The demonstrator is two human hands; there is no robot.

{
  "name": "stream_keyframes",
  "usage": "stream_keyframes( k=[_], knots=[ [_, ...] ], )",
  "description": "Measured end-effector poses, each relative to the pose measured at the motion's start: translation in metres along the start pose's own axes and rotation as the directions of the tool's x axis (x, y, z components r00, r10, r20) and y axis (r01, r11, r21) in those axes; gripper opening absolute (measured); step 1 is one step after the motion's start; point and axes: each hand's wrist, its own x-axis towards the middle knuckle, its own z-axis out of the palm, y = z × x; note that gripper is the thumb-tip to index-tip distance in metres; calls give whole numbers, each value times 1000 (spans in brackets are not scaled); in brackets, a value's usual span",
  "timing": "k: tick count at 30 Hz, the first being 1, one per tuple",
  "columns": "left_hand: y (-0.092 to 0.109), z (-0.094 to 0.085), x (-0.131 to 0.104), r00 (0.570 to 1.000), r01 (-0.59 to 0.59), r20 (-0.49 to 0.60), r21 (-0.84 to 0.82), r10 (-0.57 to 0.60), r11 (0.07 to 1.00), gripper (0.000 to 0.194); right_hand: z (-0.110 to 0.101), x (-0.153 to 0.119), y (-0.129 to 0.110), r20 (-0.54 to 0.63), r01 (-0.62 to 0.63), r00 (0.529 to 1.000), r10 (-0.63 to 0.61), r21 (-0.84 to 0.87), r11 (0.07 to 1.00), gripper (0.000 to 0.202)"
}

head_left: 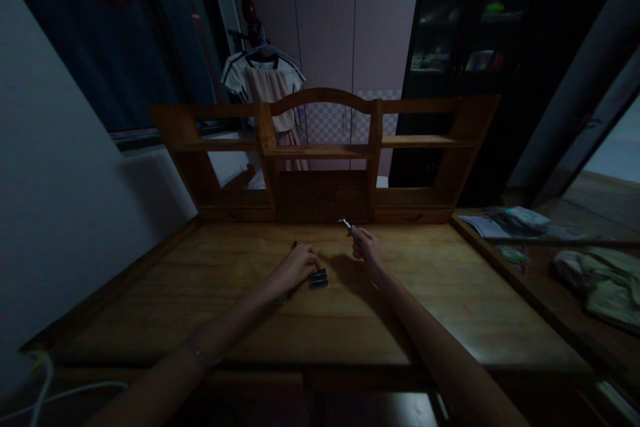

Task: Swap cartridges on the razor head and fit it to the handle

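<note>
On the wooden desk [225,327], my left hand [299,263] rests with bent fingers, the fingertips at the left edge of a small group of dark cylindrical pieces [319,278]. Something dark pokes out just beyond its knuckles, and a small shiny bit lies near the wrist. Whether the fingers grip anything is hidden. To the right, my right hand [367,247] is raised a little over the desk, its fingers wrapped round a slim dark tool [354,234] with a shiny metal head that points up and left.
A wooden shelf unit [320,152] runs along the desk's back edge. At the right are papers [483,226], a small green item [513,254] and a pale cloth [607,283]. A white cable [46,387] hangs at the lower left. Clothes [270,83] hang behind the shelves.
</note>
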Motion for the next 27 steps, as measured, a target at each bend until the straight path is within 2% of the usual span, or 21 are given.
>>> stream_keyframes(
  k=[6, 13, 22, 27],
  knots=[
    [2, -1, 10, 997, -40, 63, 87, 34, 995, 14, 0, 0, 2, -14, -8, 1000, 7, -22, 1000, 35],
    [9, 1, 17, 992, -24, 126, 277, -11, 960, 15, 0, 1, 3, -7, -16, 1000, 16, -39, 999, 34],
    [19, -5, 22, 986, -56, 170, 324, 0, 944, 17, 1, 1, 3, 22, -17, 1000, 18, -26, 1000, 35],
    [22, -5, 22, 985, -27, 170, 296, -25, 955, 15, 1, 0, 3, 15, -14, 1000, 14, -31, 999, 35]
  ],
)
